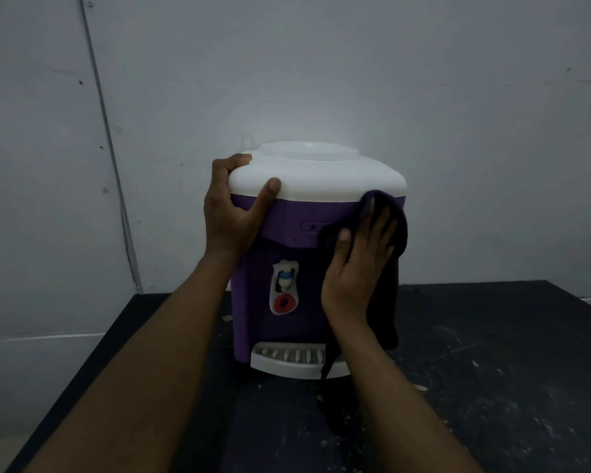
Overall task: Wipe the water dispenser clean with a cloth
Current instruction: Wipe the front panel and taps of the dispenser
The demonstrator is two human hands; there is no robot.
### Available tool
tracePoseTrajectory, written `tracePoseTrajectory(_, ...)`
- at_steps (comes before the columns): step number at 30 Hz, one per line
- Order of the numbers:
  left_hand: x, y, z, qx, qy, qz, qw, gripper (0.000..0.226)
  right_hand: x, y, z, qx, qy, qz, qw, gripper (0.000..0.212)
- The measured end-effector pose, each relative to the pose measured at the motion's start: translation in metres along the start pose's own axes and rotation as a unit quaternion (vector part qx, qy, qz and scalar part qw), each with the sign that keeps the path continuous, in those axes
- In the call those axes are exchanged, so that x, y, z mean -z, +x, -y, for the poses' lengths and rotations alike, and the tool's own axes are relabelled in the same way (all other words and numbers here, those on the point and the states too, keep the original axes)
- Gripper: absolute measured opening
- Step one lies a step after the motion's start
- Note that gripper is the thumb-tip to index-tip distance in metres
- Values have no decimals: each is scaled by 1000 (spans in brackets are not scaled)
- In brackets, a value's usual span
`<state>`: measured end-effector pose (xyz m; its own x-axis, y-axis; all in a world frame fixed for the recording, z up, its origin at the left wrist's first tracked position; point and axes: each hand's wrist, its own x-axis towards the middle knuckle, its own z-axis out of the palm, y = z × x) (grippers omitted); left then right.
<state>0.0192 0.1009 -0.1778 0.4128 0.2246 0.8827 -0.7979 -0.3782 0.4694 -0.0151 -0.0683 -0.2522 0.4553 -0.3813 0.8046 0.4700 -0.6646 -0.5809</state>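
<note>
- Water dispenser (287, 213) stands upright on the dark table (492, 370).
- Left hand (232, 213) grips its white top's left corner.
- Right hand (359, 264), fingers straight, presses the dark cloth (389, 302) flat against its front-right face; unwiped front lies leftward.

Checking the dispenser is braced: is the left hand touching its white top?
Touching. The head view shows the left hand gripping a corner of the white top, thumb on its front edge, fingers over the rim.

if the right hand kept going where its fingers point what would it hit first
Probably the lower edge of the white top, just above the right hand pressing the cloth on the dispenser; depth unclear.
</note>
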Motion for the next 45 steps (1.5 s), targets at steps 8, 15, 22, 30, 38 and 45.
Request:
tracePoseTrajectory(8,-1,0,0,-12,0,4,1000,68,-6,2,5,189,-87,2,978,51)
tracePoseTrajectory(15,3,1,2,-6,-6,22,1000,66,43,54,-41,513,-170,153,827,56)
tracePoseTrajectory(22,2,1,3,2,-8,27,1000,64,60,70,-36,499,-158,169,835,54)
tracePoseTrajectory(30,5,2,2,6,7,35,999,63,48,59,-25,523,-144,191,818,49)
tracePoseTrajectory(38,7,3,2,2,7,45,999,72,65,40,-72,356,-134,151,912,68)
tracePoseTrajectory(45,9,3,0,-1,26,64,998,78,34,-1,-49,99,11,114,988,58)
